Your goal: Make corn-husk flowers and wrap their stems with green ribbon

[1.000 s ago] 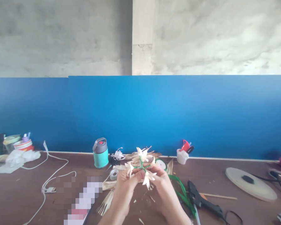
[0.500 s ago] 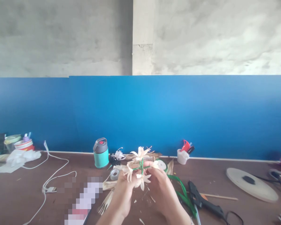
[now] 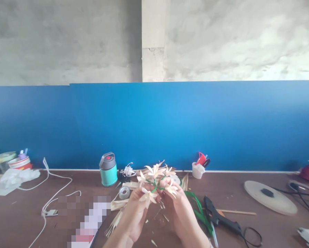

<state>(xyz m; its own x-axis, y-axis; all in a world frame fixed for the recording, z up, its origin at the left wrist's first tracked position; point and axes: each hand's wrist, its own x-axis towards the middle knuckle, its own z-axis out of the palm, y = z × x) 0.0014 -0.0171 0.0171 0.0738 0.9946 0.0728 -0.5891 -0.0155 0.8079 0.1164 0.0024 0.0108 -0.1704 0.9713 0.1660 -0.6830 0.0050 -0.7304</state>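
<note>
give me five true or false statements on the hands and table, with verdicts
1. The left hand and right hand hold pale flowers with green stems. True.
2. The glue gun lies left of the hands. False: the glue gun lies to their right.
3. The turquoise flask stands upright on the table. True.
4. The white cup holds nothing. False: a red item sticks out.
5. A tape roll lies left of the pale flowers. True.

On my feed, the left hand (image 3: 140, 203) and right hand (image 3: 173, 196) are bare, as are both forearms (image 3: 124, 231); at the right one's near end I catch a pale sliver (image 3: 210, 245), too cropped to identify.
</note>
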